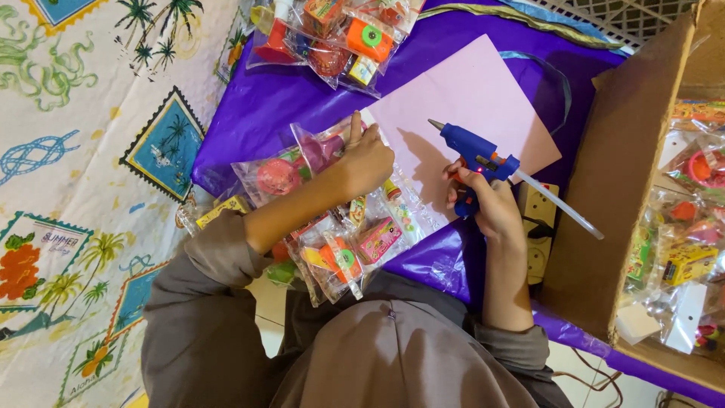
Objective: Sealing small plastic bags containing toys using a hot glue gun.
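My right hand grips a blue hot glue gun by its handle, nozzle aimed up-left over a sheet of pink paper; a clear glue stick juts from its back. My left hand presses down on a clear plastic packet of small toys at the paper's left edge. More toy packets lie below that hand, near my lap.
Purple plastic sheet covers the work area. A cardboard box at right holds several toy packets. Another heap of packets lies at the top. A power strip sits beside my right wrist. A patterned cloth spreads left.
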